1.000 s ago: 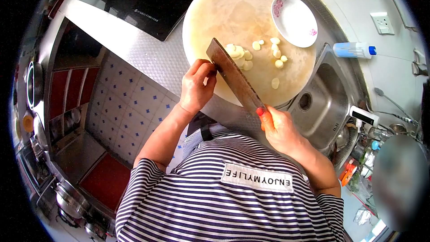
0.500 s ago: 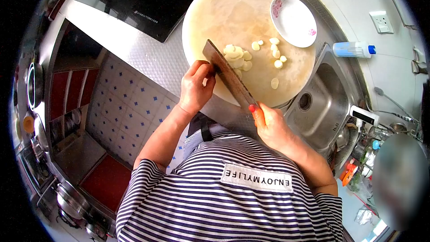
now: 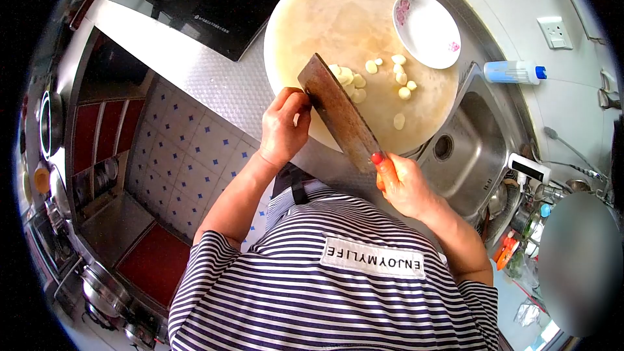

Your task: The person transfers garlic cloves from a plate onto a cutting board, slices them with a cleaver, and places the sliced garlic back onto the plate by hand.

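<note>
A round cutting board (image 3: pixel 338 19) is lying beside a steel sink (image 3: pixel 478 130), drain (image 3: pixel 443 147) showing. Over the board, a cleaver (image 3: pixel 341 114) is slanting, gripped by the right hand (image 3: pixel 404 185); the left hand (image 3: pixel 285 127) is curling against the blade, anything pinched there hidden. A flowered dish (image 3: pixel 426 29) is sharing the board with scattered pale slices (image 3: pixel 359 80).

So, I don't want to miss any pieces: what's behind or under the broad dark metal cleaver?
Just past the cleaver, pale yellow round slices show on the round tan board, partly hidden. The blade covers whatever lies beneath it, so I can't tell.
</note>
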Available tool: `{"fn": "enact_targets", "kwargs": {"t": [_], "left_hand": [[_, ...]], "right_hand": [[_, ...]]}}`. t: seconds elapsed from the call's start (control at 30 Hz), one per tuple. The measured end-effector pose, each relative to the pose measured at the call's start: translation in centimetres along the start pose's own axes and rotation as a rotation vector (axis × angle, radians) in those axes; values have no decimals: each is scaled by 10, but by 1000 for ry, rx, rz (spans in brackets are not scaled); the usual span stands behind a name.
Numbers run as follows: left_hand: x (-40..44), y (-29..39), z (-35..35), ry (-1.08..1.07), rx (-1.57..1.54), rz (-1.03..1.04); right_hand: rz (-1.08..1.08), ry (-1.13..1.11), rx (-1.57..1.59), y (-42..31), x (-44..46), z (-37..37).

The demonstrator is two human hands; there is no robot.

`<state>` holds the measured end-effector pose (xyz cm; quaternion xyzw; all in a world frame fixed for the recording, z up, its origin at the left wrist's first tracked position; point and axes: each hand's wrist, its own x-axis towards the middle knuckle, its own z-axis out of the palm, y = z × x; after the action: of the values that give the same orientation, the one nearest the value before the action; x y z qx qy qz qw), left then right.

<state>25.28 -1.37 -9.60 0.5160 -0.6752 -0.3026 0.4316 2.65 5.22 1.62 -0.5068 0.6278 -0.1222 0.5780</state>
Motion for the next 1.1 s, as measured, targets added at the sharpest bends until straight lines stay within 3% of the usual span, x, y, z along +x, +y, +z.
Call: {"fn": "enact_targets", "kwargs": {"t": [0.33, 0.43, 0.7, 0.8, 0.87, 0.93, 1.0, 1.07, 1.1], "left_hand": [[0, -3, 0, -15, 0, -8], [0, -3, 0, -9, 22, 11], [10, 8, 15, 11, 63, -85], [18, 7, 19, -67, -336, -307], [22, 11, 5, -31, -324, -414], [28, 6, -8, 119, -310, -297], [38, 20, -29, 200, 41, 7], [46, 48, -41, 165, 21, 42], [50, 59, -45, 7, 133, 214]], "right_hand": [[67, -69, 22, 5, 7, 4], [-165, 49, -41, 18, 15, 19], [-309, 205, -147, 13, 3, 12], [-333, 275, -168, 14, -5, 1], [-446, 340, -282, 12, -8, -6], [-450, 354, -305, 24, -8, -7], [-615, 487, -457, 37, -6, -6], [-560, 477, -546, 35, -12, -9], [-505, 457, -643, 34, -13, -9]]}}
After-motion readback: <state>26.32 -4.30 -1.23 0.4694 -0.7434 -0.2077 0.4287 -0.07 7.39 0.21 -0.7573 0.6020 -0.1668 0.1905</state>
